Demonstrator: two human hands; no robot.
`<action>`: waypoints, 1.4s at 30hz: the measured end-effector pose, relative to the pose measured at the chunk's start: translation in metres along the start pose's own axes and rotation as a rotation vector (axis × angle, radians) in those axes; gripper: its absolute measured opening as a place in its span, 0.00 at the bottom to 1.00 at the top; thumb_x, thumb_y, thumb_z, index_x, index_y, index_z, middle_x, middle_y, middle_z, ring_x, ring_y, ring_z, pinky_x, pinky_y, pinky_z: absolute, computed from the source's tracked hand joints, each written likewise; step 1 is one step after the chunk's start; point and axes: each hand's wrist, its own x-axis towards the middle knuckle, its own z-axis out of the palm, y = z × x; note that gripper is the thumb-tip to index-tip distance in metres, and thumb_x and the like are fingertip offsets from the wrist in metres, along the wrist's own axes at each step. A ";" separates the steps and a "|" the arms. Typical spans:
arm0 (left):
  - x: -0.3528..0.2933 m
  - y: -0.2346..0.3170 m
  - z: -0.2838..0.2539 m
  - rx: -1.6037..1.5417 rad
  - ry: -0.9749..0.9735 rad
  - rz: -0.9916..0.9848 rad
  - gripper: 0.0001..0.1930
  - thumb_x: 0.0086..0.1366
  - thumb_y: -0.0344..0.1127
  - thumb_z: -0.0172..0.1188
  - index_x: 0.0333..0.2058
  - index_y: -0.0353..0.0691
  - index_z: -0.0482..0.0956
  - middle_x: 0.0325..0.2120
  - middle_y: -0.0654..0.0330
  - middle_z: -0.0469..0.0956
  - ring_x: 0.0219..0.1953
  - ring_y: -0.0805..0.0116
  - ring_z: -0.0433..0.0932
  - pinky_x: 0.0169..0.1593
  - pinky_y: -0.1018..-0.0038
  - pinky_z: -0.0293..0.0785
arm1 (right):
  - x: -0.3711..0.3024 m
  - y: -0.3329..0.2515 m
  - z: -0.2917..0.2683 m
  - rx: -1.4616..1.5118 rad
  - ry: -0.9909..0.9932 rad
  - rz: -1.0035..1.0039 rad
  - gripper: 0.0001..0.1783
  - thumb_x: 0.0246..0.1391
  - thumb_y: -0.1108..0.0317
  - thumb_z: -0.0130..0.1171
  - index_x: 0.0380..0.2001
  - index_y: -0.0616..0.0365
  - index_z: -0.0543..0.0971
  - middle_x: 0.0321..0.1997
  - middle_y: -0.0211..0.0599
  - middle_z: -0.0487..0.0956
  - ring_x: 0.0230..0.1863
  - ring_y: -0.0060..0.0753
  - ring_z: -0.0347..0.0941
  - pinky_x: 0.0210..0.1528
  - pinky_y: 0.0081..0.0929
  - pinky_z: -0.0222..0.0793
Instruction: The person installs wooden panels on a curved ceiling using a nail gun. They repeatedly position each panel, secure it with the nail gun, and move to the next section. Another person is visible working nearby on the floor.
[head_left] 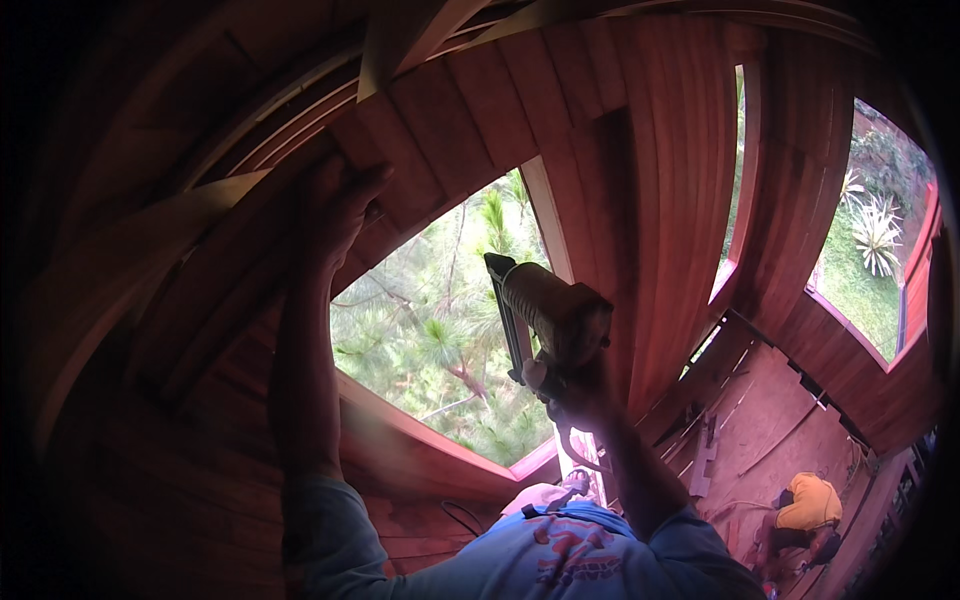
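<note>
My right hand (pixel 575 392) grips a nail gun (pixel 556 308), its rounded body pointing up and left in front of the window opening and the plank wall. A slim magazine (pixel 510 320) runs along the gun's left side, and a hose (pixel 580 450) hangs below the grip. My left hand (pixel 338 215) is raised high against the upper wall, closed on the edge of a dark wooden board (pixel 235 250). Its thumb sticks out to the right; the other fingers are deep in shadow and partly hidden.
A window opening (pixel 430 330) with trees outside lies between my arms. Farther right are a narrow opening and another window (pixel 870 230). At lower right a person in a yellow top (pixel 810 502) crouches on the wooden floor (pixel 765 420), near loose wood pieces. Beams (pixel 400 45) cross overhead.
</note>
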 end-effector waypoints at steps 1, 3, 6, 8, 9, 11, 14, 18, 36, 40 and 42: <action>-0.002 0.002 -0.003 0.009 0.007 0.003 0.15 0.59 0.38 0.67 0.42 0.47 0.74 0.31 0.72 0.75 0.29 0.85 0.70 0.32 0.82 0.70 | 0.001 0.003 0.002 -0.012 -0.011 -0.003 0.21 0.52 0.52 0.67 0.31 0.58 0.73 0.17 0.23 0.70 0.14 0.13 0.64 0.14 0.17 0.59; -0.006 0.005 -0.006 0.023 0.016 0.009 0.15 0.59 0.39 0.67 0.42 0.47 0.74 0.31 0.72 0.75 0.29 0.85 0.70 0.32 0.81 0.70 | 0.001 0.010 0.005 -0.037 -0.032 -0.008 0.22 0.52 0.51 0.67 0.33 0.59 0.73 0.18 0.24 0.70 0.15 0.14 0.65 0.15 0.18 0.60; -0.006 0.003 -0.008 0.006 0.010 0.029 0.13 0.58 0.41 0.68 0.39 0.51 0.75 0.28 0.76 0.74 0.27 0.89 0.69 0.29 0.86 0.67 | -0.001 0.015 0.004 -0.085 -0.047 0.041 0.22 0.51 0.50 0.66 0.33 0.59 0.74 0.19 0.25 0.71 0.16 0.14 0.66 0.17 0.19 0.62; -0.004 0.002 -0.007 0.016 0.007 0.023 0.13 0.58 0.41 0.68 0.40 0.50 0.75 0.29 0.76 0.74 0.27 0.89 0.69 0.29 0.85 0.67 | -0.004 0.017 0.002 -0.124 -0.047 0.073 0.21 0.51 0.51 0.66 0.31 0.59 0.75 0.19 0.25 0.71 0.17 0.15 0.67 0.19 0.20 0.63; -0.004 0.002 -0.007 0.022 0.007 0.020 0.13 0.58 0.41 0.68 0.40 0.50 0.75 0.29 0.76 0.74 0.27 0.89 0.69 0.29 0.85 0.67 | -0.004 0.020 0.001 -0.144 -0.049 0.079 0.21 0.51 0.51 0.66 0.30 0.59 0.76 0.19 0.25 0.71 0.17 0.15 0.67 0.19 0.21 0.64; -0.004 0.003 -0.005 0.006 -0.002 0.031 0.14 0.58 0.41 0.68 0.40 0.50 0.75 0.29 0.75 0.74 0.27 0.88 0.70 0.30 0.85 0.67 | -0.006 0.022 0.001 -0.204 -0.024 0.039 0.19 0.51 0.52 0.66 0.28 0.58 0.76 0.18 0.25 0.72 0.18 0.16 0.68 0.20 0.23 0.65; -0.002 0.001 -0.006 0.015 -0.004 0.032 0.14 0.58 0.42 0.68 0.40 0.50 0.75 0.30 0.75 0.75 0.28 0.88 0.70 0.30 0.84 0.68 | -0.008 0.021 0.004 -0.297 0.009 -0.003 0.18 0.51 0.52 0.66 0.26 0.57 0.77 0.17 0.25 0.73 0.18 0.18 0.69 0.22 0.25 0.65; 0.000 0.000 -0.008 0.046 0.000 0.027 0.15 0.57 0.42 0.68 0.41 0.50 0.75 0.31 0.75 0.75 0.29 0.87 0.70 0.31 0.84 0.68 | -0.010 0.031 0.003 -0.309 -0.031 0.072 0.19 0.51 0.52 0.66 0.25 0.57 0.77 0.16 0.24 0.72 0.19 0.18 0.68 0.22 0.25 0.65; -0.004 0.004 -0.003 0.049 0.034 0.016 0.14 0.58 0.42 0.68 0.40 0.50 0.75 0.29 0.75 0.74 0.28 0.86 0.70 0.32 0.82 0.71 | -0.012 0.028 0.000 -0.199 -0.033 0.065 0.19 0.52 0.53 0.65 0.25 0.59 0.77 0.16 0.25 0.72 0.19 0.16 0.69 0.21 0.22 0.65; -0.003 0.002 -0.005 0.036 0.014 0.011 0.15 0.58 0.41 0.68 0.41 0.49 0.74 0.30 0.74 0.74 0.28 0.86 0.70 0.33 0.81 0.72 | -0.013 0.026 -0.001 -0.239 -0.024 0.083 0.19 0.52 0.52 0.65 0.27 0.59 0.78 0.17 0.25 0.73 0.19 0.16 0.69 0.21 0.22 0.65; 0.000 -0.001 -0.007 0.041 0.009 0.010 0.16 0.58 0.40 0.68 0.42 0.49 0.74 0.31 0.73 0.75 0.29 0.86 0.71 0.33 0.80 0.73 | -0.012 0.024 -0.002 -0.258 -0.035 0.100 0.20 0.52 0.51 0.65 0.27 0.59 0.78 0.17 0.25 0.73 0.19 0.16 0.69 0.21 0.23 0.65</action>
